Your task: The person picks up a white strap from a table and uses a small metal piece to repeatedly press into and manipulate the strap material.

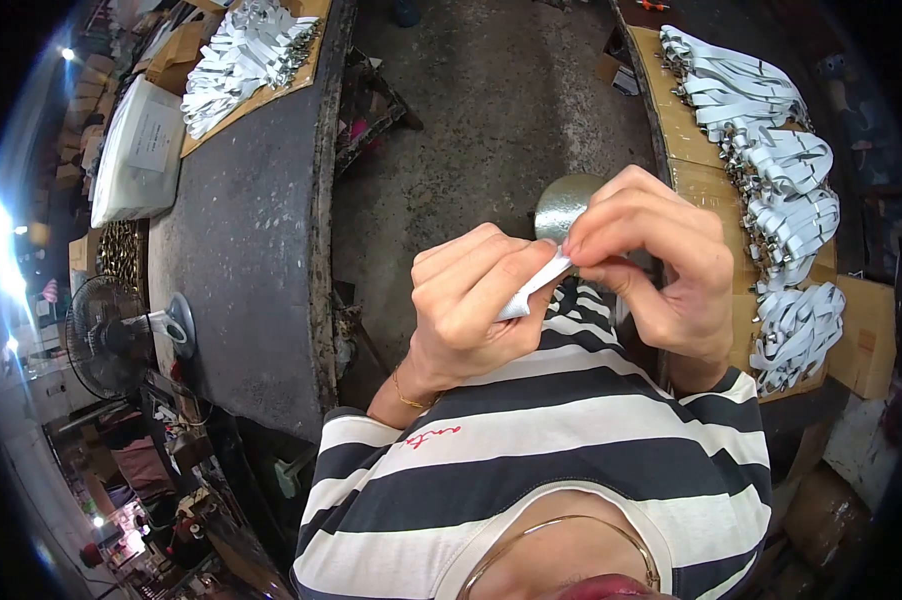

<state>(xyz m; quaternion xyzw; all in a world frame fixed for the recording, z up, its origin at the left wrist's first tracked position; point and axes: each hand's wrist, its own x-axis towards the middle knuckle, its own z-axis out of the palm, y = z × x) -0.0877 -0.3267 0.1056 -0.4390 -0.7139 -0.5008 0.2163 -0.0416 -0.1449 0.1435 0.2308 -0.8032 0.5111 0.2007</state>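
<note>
Both hands are raised in front of the striped shirt, close together. My left hand is closed around a small folded white strip, which slants up to the right between thumb and fingers. At the strip's upper end, my right hand pinches its tip with thumb and fingertips. The rest of the strip is hidden inside the left hand. Behind the hands a round metallic disc shows in part.
At left, a dark table holds a white bin, a pile of white straps and a fan. At right, bundled white straps with metal clips lie on cardboard, near a cardboard box.
</note>
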